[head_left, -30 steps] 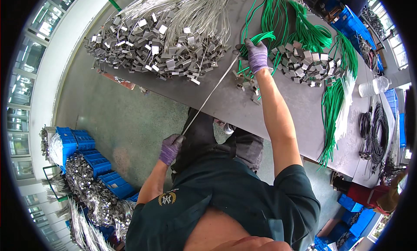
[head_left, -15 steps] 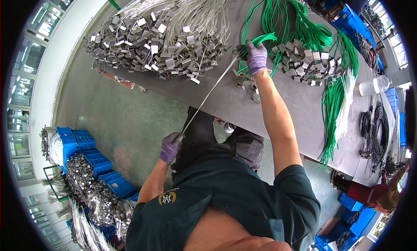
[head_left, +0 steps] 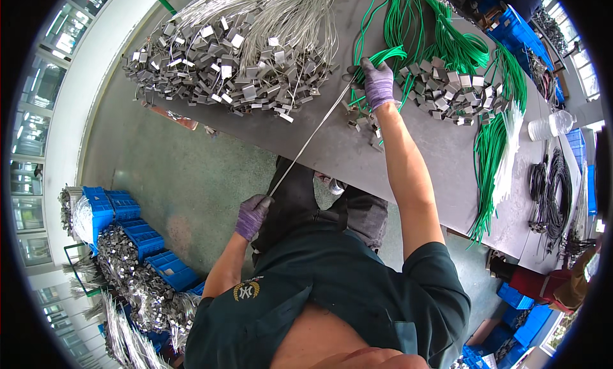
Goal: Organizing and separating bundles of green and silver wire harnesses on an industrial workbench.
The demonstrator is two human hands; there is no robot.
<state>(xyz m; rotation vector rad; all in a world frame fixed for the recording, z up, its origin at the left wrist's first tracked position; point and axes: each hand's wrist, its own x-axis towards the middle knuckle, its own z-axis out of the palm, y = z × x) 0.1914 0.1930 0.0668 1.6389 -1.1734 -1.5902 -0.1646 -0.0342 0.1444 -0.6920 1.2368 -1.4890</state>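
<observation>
My left hand (head_left: 253,216), in a purple and grey glove, is closed on one end of some thin whitish wires (head_left: 313,136) in front of my lap. The wires run taut up to my right hand (head_left: 378,85), gloved alike and closed on their other end above the table. Beside the right fingers lies a looped bundle of green wires (head_left: 388,55), and the glove partly hides it. A few small metal pieces (head_left: 365,123) lie just below that hand. To its right is a heap of grey metal blocks (head_left: 447,91) with green wires attached.
A large pile of metal blocks (head_left: 223,72) with silvery wires covers the far left of the grey table (head_left: 332,145). Coiled black cables (head_left: 559,190) and a clear plastic bottle (head_left: 550,126) are at the right. Blue crates (head_left: 143,238) with metal parts stand on the floor at left.
My left hand has shifted very slightly to the right. The wires stay stretched between both hands, and my right hand is almost still.
</observation>
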